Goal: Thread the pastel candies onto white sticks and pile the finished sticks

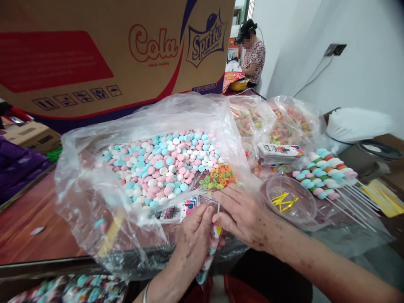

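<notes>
One candy stick (206, 265), rounded pastel pieces in glossy clear film, slants down between both hands: the left hand (192, 235) grips its side, the right hand (241, 214) pinches its upper end. Beyond them, smooth disc candies (154, 168), too many to count, fill one crinkled plastic bag (72, 185). One round tub (304, 210), right of the right hand, holds shiny yellow ties (282, 201).

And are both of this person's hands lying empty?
No: the left hand grips a colourful wrapped candy, and the fingers of the right hand are at its upper end.
</notes>
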A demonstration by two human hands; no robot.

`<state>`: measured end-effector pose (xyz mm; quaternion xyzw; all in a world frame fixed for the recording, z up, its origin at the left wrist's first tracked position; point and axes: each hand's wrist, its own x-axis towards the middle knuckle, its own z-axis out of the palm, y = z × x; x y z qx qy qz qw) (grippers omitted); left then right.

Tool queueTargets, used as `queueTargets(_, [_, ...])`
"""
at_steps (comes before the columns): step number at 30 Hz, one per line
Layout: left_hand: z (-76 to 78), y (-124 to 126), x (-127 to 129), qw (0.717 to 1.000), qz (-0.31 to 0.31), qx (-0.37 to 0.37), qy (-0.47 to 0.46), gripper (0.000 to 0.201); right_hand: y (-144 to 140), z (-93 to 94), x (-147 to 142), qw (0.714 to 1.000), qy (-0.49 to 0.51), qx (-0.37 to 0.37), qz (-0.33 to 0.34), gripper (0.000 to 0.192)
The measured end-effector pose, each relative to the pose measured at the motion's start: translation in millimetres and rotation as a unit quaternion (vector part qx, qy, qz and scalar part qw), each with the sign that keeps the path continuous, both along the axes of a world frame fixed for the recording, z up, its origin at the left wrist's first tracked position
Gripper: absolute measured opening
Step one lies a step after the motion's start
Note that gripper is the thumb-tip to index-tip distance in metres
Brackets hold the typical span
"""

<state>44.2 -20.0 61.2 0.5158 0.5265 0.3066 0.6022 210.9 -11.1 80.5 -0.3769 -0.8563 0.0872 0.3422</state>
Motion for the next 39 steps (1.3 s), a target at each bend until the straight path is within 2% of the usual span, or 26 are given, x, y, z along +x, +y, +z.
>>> queueTargets(2, [1.8, -0.1, -0.8, 0.999, 0.019, 0.025, 0.000, 0.041, -3.6, -3.1, -1.1, 0.994, 0.059, -0.096, -0.013, 0.037])
queueTargets(5, [9.5, 3.6, -1.6, 0.992, 0.050, 0.114, 0.034, 0.037, -10.7, -11.7, -7.2, 0.951, 0.191, -0.232, -0.070, 0.063])
queueTargets(7, [13.8, 6.3, -1.3, 0.983, 0.046, 0.172, 0.052, 0.033, -15.2, -16.3, -14.6, 0.921, 0.236, -0.297, -0.093, 0.053])
queueTargets(10, [13.8, 7.2, -0.7, 0.979, 0.031, 0.192, 0.058, 0.029, -18.2, -18.4, -24.4, 0.905, 0.237, -0.343, -0.090, 0.014])
queueTargets(11, [12.6, 6.7, -0.6, 0.982, 0.031, 0.179, 0.058, 0.029, -18.0, -18.5, -26.1, 0.903, 0.241, -0.345, -0.087, 0.008])
queueTargets(13, [9.7, 5.4, -0.6, 0.989, 0.042, 0.135, 0.040, 0.030, -16.6, -19.1, -27.0, 0.898, 0.258, -0.345, -0.086, 0.011])
queueTargets(18, [4.5, 4.5, -1.1, 0.994, 0.045, 0.023, -0.098, 0.020, -13.2, -24.0, -23.0, 0.870, 0.318, -0.357, -0.121, 0.013])
queueTargets(20, [2.6, 4.7, -1.8, 0.991, 0.050, -0.019, -0.127, 0.020, -12.7, -26.4, -22.6, 0.842, 0.358, -0.391, -0.100, 0.010])
queueTargets(23, [1.5, 5.5, -4.9, 0.982, 0.052, -0.070, -0.165, 0.023, -11.8, -29.9, -21.6, 0.768, 0.445, -0.461, -0.018, 0.011])
queueTargets(25, [3.3, 6.8, -8.1, 0.978, 0.040, -0.104, -0.175, 0.023, -10.6, -31.7, -18.5, 0.737, 0.483, -0.473, 0.030, 0.017])
queueTargets(26, [4.8, 7.5, -9.8, 0.976, 0.027, -0.125, -0.176, 0.021, -9.8, -32.3, -16.1, 0.738, 0.478, -0.473, 0.049, 0.023])
queueTargets(27, [6.3, 8.4, -11.3, 0.973, 0.008, -0.149, -0.174, 0.018, -9.1, -32.5, -13.3, 0.753, 0.458, -0.468, 0.068, 0.028])
queueTargets(29, [8.1, 9.8, -13.4, 0.964, -0.035, -0.196, -0.178, 0.010, -7.6, -32.0, -7.4, 0.813, 0.384, -0.428, 0.097, 0.027])
queueTargets(31, [7.4, 10.8, -14.5, 0.947, -0.072, -0.246, -0.193, 0.006, -6.4, -31.0, -2.3, 0.884, 0.301, -0.340, 0.108, 0.013])
queueTargets(33, [4.9, 11.4, -15.5, 0.925, -0.089, -0.294, -0.222, 0.012, -5.6, -30.1, 1.6, 0.934, 0.245, -0.240, 0.102, 0.015])
queueTargets(36, [2.1, 12.0, -19.0, 0.901, -0.131, -0.330, -0.252, 0.031, -6.2, -28.8, 5.8, 0.962, 0.182, -0.178, 0.096, 0.020])
queueTargets(39, [4.3, 12.6, -25.1, 0.902, -0.175, -0.309, -0.244, 0.036, -9.7, -25.4, 6.0, 0.965, 0.161, -0.193, 0.080, 0.021])
